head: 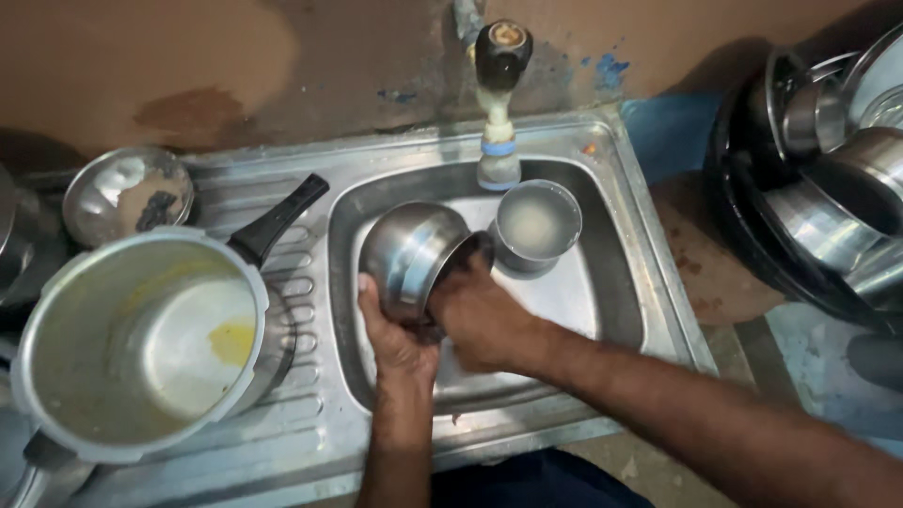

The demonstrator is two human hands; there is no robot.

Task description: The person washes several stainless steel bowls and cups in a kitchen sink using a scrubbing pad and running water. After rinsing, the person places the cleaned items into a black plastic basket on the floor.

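The left hand [390,329] comes up from the bottom edge of the view, its grip cupped under a round steel pot [411,249], fingers wrapped on the pot's lower side and the thumb on its bulging wall, so it is grasping the pot. The right hand [480,315] reaches in from the lower right and its grip is pressed into the pot's mouth; the fingers are hidden inside, so I cannot tell whether they are clenched or loose. The pot lies tilted, mouth toward the right hand, held over the basin of the steel sink [616,282].

Just beyond the right hand stands a steel tumbler [536,226], upright, holding cloudy water, directly beneath the tap [499,103]. To the left of the left hand, on the sink's ribbed drainboard [310,423], sits an open pressure cooker [141,343] with a black handle; a yellow smear and pale residue show inside. Beyond it lies a small steel bowl [127,193] with dark bits in it. Well to the right of both hands, stacked steel vessels [828,188] rest in a dark tub.
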